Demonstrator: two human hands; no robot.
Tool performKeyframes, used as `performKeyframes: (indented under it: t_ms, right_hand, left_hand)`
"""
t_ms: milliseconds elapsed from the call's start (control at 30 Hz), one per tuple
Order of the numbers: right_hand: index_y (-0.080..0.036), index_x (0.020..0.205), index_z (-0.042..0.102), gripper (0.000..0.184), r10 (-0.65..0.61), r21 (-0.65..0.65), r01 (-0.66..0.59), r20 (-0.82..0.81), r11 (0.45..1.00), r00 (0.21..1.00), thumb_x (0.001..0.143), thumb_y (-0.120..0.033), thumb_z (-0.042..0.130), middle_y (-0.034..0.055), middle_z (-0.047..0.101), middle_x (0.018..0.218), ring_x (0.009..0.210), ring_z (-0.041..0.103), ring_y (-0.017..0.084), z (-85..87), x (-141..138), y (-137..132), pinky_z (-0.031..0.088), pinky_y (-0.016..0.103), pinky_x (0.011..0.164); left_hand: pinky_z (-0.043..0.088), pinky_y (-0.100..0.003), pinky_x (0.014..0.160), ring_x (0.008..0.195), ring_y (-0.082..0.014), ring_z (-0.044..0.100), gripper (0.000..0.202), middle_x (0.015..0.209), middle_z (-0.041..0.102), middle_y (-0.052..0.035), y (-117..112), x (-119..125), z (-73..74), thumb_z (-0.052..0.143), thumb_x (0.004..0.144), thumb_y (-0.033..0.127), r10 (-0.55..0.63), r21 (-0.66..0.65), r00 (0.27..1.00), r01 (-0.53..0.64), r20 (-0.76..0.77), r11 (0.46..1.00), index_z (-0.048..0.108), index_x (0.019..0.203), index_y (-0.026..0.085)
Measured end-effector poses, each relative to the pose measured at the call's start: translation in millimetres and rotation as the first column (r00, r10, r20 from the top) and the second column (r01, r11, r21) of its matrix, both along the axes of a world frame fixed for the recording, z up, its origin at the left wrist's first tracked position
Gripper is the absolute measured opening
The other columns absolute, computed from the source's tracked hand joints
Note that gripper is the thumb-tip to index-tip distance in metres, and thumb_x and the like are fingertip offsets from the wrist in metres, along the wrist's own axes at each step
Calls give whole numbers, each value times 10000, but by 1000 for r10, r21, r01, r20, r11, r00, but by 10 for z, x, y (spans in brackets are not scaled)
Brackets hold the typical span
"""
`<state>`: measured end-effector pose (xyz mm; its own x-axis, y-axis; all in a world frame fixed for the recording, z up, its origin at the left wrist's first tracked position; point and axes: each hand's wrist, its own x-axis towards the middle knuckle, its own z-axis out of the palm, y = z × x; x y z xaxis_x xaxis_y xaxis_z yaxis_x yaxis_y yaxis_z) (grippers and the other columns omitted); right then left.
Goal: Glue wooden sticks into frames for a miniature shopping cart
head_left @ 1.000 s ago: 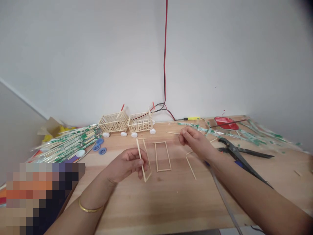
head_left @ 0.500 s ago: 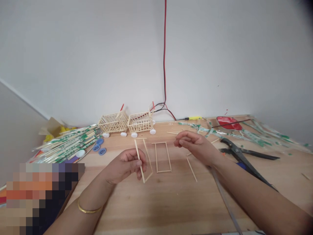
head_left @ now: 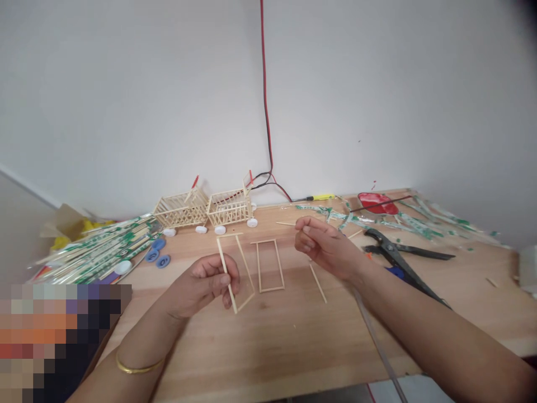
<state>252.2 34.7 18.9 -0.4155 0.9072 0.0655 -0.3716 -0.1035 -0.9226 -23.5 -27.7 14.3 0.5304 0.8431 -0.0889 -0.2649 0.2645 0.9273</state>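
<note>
Probably the thin-stick rectangle (head_left: 222, 257), tilted up just left of the picture's centre, is most at risk at its corners: it is gripped by one long side only, so a hard squeeze or a knock on the free side could skew it or part a joint. A careless dip could also catch the second stick rectangle (head_left: 279, 264), flat at the centre, and shift it. The left hand (head_left: 207, 286) pinches the raised one between thumb and fingers; the right hand (head_left: 321, 246), right of centre, is well apart from it, fingers curled towards the thumb, and I cannot tell whether they grip anything. A thin stick (head_left: 284, 224) shows at its fingertips, a loose stick (head_left: 318, 284) lies lower on the table (head_left: 268, 352), and farther right the black pliers (head_left: 390, 252) sit where the right forearm could nudge them
</note>
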Motion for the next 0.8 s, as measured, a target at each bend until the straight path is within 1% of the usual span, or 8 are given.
performKeyframes:
  t_ms: [200, 367, 433, 500, 633, 700, 767, 800]
  right_hand:
    - [-195, 888, 554, 189, -9, 57, 5, 54, 998, 999, 855, -380, 533, -56, 390, 548, 555, 381, 103, -21, 20, 13, 323, 268, 583]
    - [-201, 780, 499, 307, -56, 115, 29, 233, 993, 971, 857, -497, 482, -67, 358, 478, 483, 354, 103, -55, 41, 23, 306, 263, 527]
    - [-205, 722, 476, 359, -113, 171, 60, 322, 983, 940, 861, -534, 450, -67, 343, 452, 465, 344, 105, -56, 80, 43, 303, 264, 517]
    - [-203, 630, 450, 427, -221, 276, 103, 439, 956, 871, 866, -558, 418, -47, 371, 452, 470, 357, 109, -44, 140, 74, 305, 269, 522]
    - [-199, 497, 371, 521, -451, 493, 134, 609, 859, 653, 884, -548, 375, -19, 393, 468, 483, 376, 115, -23, 245, 141, 301, 280, 536]
    - [-196, 560, 445, 437, -519, 564, 122, 625, 817, 584, 875, -500, 429, -15, 439, 525, 522, 413, 124, -41, 250, 167, 319, 276, 552]
    - [-194, 754, 558, 261, -558, 634, 81, 606, 769, 567, 843, -433, 510, 11, 548, 689, 625, 488, 141, -80, 224, 183, 360, 275, 600]
    - [-195, 843, 580, 216, -563, 666, 39, 596, 745, 572, 832, -405, 532, 28, 580, 775, 685, 516, 150, -102, 204, 186, 377, 279, 631]
  left_hand:
    - [499, -191, 491, 554, -90, 578, 149, 702, 621, -32, 1, -2, 3, 661, 773, 252, 3, 27, 1000, -3, -12, 1000, 611, 826, 122]
    - [496, -189, 487, 541, -88, 574, 164, 691, 617, -31, -1, -1, 21, 667, 766, 263, 1, 20, 1000, -1, -14, 1000, 610, 806, 116]
    - [498, -187, 487, 539, -88, 575, 167, 690, 620, -31, -1, -3, 31, 671, 761, 267, 5, 18, 1000, -5, -11, 1000, 611, 802, 116]
    - [501, -184, 485, 535, -86, 573, 173, 686, 621, -29, 2, -8, 35, 676, 757, 271, 9, 19, 1000, -9, -8, 1000, 612, 797, 116]
    - [504, -185, 478, 521, -85, 572, 175, 679, 625, -30, 19, -17, 30, 670, 763, 275, 11, 13, 1000, -11, -10, 1000, 608, 799, 115]
    - [505, -190, 481, 518, -90, 578, 178, 678, 631, -35, 29, -16, 24, 671, 762, 272, 9, -3, 1000, -9, -14, 1000, 605, 808, 113]
    - [505, -197, 484, 518, -96, 583, 183, 672, 631, -36, 38, -14, 17, 674, 759, 270, 8, -19, 1000, -9, -13, 1000, 602, 813, 111]
    - [505, -202, 485, 524, -101, 587, 182, 670, 628, -35, 43, -14, 12, 674, 759, 269, 10, -25, 1000, -10, -10, 1000, 601, 813, 111]
